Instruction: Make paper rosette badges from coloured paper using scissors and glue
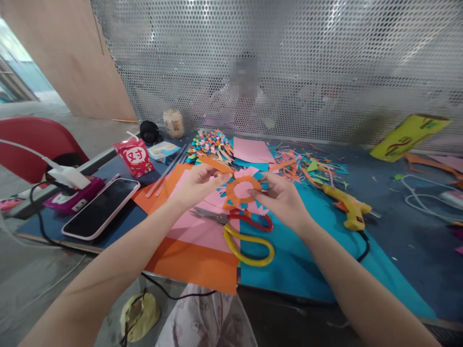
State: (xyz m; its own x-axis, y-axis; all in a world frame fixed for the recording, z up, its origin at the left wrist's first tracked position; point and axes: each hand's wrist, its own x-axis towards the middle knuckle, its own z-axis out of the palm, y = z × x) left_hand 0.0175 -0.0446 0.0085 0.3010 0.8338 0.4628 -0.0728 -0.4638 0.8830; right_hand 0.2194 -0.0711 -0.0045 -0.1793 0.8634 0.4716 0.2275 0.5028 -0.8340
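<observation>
My right hand [284, 197] pinches the edge of a round paper flower. This paper flower [243, 190] has an orange ring, a pink middle and fringed pink, blue and orange paper around it. At its left side my left hand [200, 185] is closed on an orange paper strip [217, 165], thumb against the fingers. Just below the flower lie scissors [249, 253] with one red and one yellow handle, blades pointing left. They rest across pink paper [202, 233] and blue paper [289, 265]. Orange paper [195, 262] lies under the pink.
Behind my hands are a pile of small coloured paper pieces [210, 144], a pink sheet [253, 150] and paper scraps [311, 161]. A yellow glue gun [347, 205] lies right, a yellow tube [405, 137] beyond. Left are a phone [101, 207], power strip [74, 195] and red drink carton [133, 156].
</observation>
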